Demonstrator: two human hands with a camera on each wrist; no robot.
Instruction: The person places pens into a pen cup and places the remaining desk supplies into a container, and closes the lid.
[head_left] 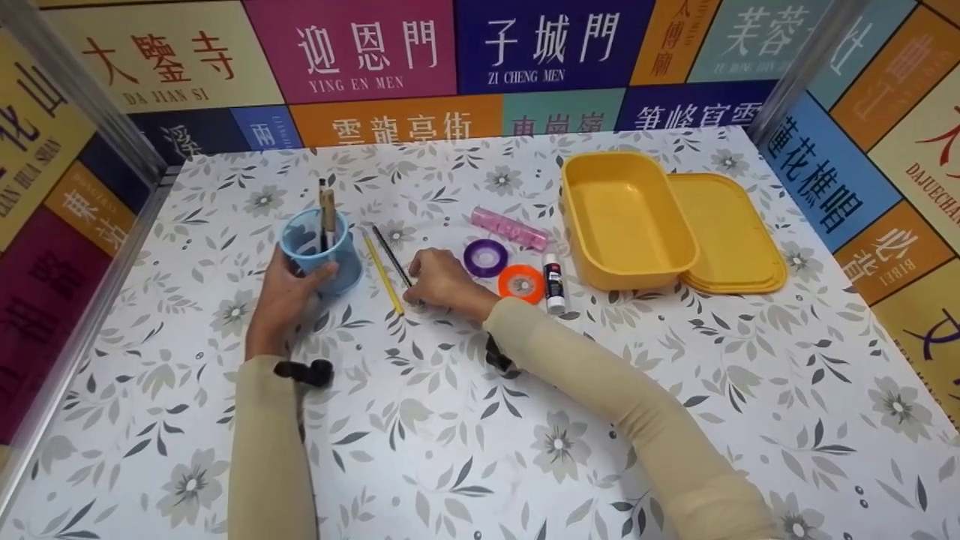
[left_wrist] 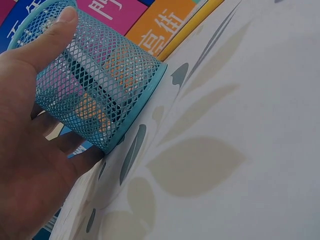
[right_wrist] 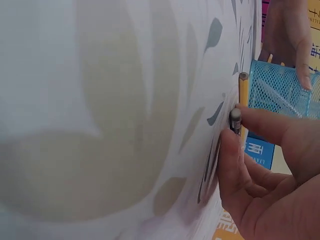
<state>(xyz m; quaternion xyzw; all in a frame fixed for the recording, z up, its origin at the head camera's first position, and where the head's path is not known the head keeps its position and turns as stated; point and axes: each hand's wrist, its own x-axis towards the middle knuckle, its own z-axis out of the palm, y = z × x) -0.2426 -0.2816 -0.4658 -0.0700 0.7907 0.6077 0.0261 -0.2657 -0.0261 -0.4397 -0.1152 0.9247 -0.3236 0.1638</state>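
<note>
My left hand (head_left: 281,300) grips a light-blue mesh pen cup (left_wrist: 100,75), thumb on the near side and fingers behind it. The cup (head_left: 341,262) stands on the table with a few slim brown and dark items (head_left: 328,210) poking above its rim; their exact kind is unclear. My right hand (head_left: 446,285) pinches the near end of a dark pencil (head_left: 388,249) between thumb and finger. In the right wrist view, that pencil's silvery end (right_wrist: 236,116) shows at the fingertips. Between the cup and the dark pencil lies a yellow pencil (head_left: 382,274).
Right of my right hand lie a purple tape roll (head_left: 469,257), an orange tape roll (head_left: 505,285), a pink translucent tube-like item (head_left: 510,228) and a glue stick (head_left: 553,285). A yellow box (head_left: 626,274) stands beyond them, its lid (head_left: 735,232) beside it. Printed panels (head_left: 352,52) border the flowered table.
</note>
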